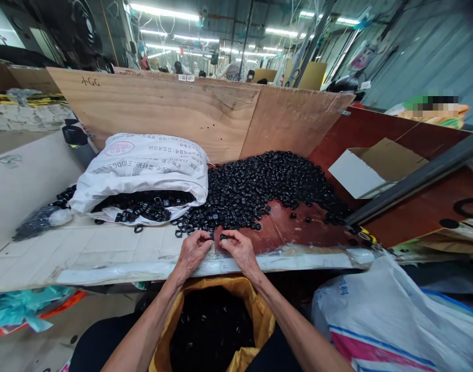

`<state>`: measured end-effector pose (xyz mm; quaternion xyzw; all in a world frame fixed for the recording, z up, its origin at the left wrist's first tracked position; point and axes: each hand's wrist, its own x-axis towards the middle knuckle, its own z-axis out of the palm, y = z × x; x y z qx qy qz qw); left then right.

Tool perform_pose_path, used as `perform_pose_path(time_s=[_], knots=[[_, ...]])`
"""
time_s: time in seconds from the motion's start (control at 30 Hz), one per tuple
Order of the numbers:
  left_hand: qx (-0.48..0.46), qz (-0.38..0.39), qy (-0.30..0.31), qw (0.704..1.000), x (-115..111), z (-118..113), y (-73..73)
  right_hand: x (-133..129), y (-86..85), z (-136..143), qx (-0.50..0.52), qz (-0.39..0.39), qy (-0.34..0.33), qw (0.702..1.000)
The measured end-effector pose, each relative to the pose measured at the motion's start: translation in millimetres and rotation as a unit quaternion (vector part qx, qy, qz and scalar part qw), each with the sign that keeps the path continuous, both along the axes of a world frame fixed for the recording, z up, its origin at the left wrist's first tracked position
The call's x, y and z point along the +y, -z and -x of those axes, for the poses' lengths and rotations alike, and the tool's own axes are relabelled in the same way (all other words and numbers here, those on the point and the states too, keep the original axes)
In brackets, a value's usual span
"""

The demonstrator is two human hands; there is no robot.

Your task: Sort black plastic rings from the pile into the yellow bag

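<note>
Just above the table's front edge, my left hand (193, 252) pinches a small black part between thumb and fingertips, mostly hidden by them. Close beside it on the right, my right hand (239, 249) grips another small black part (223, 236) in its fingertips. A small gap separates the two hands. Right behind them spreads a large pile of small black ring-like parts (267, 181). More of these parts spill from the mouth of a white woven sack (154, 160) lying on its side. Below my forearms, a yellow sack (264, 312) stands open with black parts inside.
Plywood boards (162, 106) wall the table's back. An open cardboard box (356, 173) sits at right behind a slanted metal bar (418, 178). White plastic sacks (376, 310) lie low on the right. A dark plastic bag (36, 222) rests at left on the table.
</note>
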<state>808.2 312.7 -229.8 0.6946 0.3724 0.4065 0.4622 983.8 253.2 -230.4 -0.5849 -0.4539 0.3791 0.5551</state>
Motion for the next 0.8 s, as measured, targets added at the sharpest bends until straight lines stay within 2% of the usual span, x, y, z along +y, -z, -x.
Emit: perform_pose_path(time_s=[0.07,0.13,0.27,0.4,0.47,0.57,0.63,0.8], knots=[[-0.077,0.085,0.028,0.993,0.3,2.0,-2.0,0.7,-0.1,12.6,0.04,-0.016,-0.007,0.999],[-0.124,0.114,0.055,0.984,-1.6,3.2,-5.5,0.2,-0.8,20.3,0.03,-0.027,-0.001,0.999],[-0.15,0.108,0.092,0.979,-6.3,3.8,-11.0,-3.4,-2.8,24.4,0.007,-0.031,0.002,0.999],[-0.162,0.133,0.113,0.971,-7.4,3.4,-7.1,-7.3,-7.0,23.2,-0.019,-0.044,-0.006,0.999],[-0.149,0.121,0.107,0.976,-7.1,3.8,-3.8,-8.3,-9.2,22.3,-0.089,-0.059,0.001,0.994],[-0.114,0.081,0.092,0.986,-7.6,4.8,-2.3,-8.0,-9.3,21.7,-0.214,-0.091,0.013,0.972],[-0.103,0.07,0.095,0.988,-8.4,4.8,-3.8,-7.3,-6.8,22.7,-0.257,-0.106,0.017,0.96],[-0.126,0.109,0.107,0.98,-9.1,2.9,-7.4,-10.2,-2.6,27.2,-0.184,-0.088,0.045,0.978]])
